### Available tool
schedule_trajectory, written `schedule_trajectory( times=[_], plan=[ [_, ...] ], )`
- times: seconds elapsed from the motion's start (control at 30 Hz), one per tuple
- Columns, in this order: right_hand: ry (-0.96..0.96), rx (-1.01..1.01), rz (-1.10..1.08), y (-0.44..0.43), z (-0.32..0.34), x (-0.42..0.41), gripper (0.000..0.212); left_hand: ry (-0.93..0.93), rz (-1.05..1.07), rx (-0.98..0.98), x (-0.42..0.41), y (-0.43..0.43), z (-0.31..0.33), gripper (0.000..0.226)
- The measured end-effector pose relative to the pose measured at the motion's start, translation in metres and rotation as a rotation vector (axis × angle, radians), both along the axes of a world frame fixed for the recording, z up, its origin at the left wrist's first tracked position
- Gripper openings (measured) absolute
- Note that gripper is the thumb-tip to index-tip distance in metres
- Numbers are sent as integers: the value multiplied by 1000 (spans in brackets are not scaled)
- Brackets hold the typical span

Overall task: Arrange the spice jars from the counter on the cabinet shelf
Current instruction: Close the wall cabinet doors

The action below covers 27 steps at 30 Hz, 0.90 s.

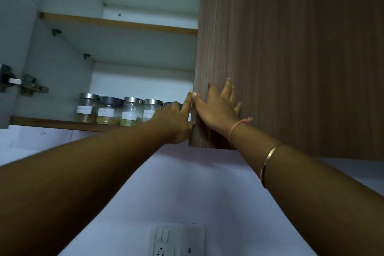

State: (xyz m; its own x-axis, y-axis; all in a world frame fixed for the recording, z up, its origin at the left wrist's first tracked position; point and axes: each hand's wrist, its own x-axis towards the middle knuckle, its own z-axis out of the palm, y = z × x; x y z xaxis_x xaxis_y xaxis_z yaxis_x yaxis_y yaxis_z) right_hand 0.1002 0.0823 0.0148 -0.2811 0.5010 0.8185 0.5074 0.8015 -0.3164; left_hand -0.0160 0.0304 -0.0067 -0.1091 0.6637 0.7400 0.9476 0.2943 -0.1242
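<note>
Several glass spice jars [108, 110] with metal or dark lids and white labels stand in a row on the lower cabinet shelf [52, 123]. My left hand [176, 122] reaches up at the row's right end, fingers extended against the edge of the brown wooden cabinet door [291, 58], partly hiding the rightmost jars. My right hand [218, 108] lies flat with spread fingers on the front of that door, its thumb at the door's edge. Neither hand holds a jar.
The upper shelf [118, 24] has nothing visible on it. A metal hinge [22, 84] sits on the left cabinet wall. Below the cabinet is a pale wall with a white switch and socket plate [176, 239].
</note>
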Motion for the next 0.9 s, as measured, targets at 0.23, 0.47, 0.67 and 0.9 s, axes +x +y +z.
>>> schedule_trajectory(
  times=[0.23, 0.47, 0.67, 0.9],
  plan=[
    [-14, -290, 81, -74, 14, 14, 67, -5, 29, -4, 18, -72, 5, 88],
    [-46, -310, 149, -184, 12, 1, 70, 22, 136, 8, 5, -198, 1, 89],
    [-39, -333, 330, -281, -2, -36, 58, 63, 250, -62, -16, -308, -17, 88],
    [-25, -334, 459, -367, -4, -68, 61, 16, 455, 4, -30, -400, -15, 84]
  ],
)
